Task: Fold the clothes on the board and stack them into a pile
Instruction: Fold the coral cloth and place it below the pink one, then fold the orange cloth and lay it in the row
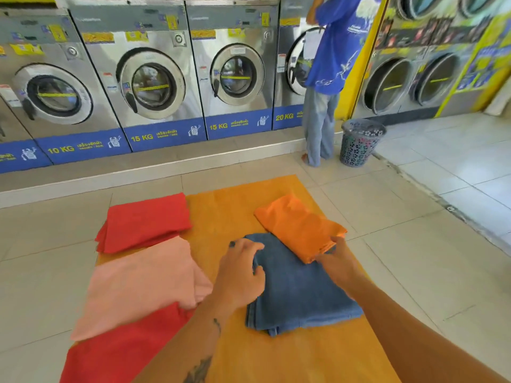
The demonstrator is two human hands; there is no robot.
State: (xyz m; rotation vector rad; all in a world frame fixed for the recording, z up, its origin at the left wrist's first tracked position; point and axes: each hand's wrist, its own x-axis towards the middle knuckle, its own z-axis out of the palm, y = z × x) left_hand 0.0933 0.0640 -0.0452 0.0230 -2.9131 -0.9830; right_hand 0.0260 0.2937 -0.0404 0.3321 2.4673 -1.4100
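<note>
A yellow-orange board [229, 214] lies on the tiled floor. On it a folded blue cloth [298, 291] sits in the middle, with a folded orange cloth [298, 225] overlapping its far right corner. My left hand [240, 275] rests on the blue cloth's left edge, fingers curled around the fold. My right hand [336, 261] pinches the near corner of the orange cloth. Along the left side lie a folded red cloth [146, 222], a pink cloth [141, 286] and another red cloth [121, 352].
A row of washing machines [149, 78] lines the far wall on a raised step. A person in a blue shirt [331, 51] stands at the far right machine beside a dark laundry basket [359, 142]. Tiled floor surrounds the board.
</note>
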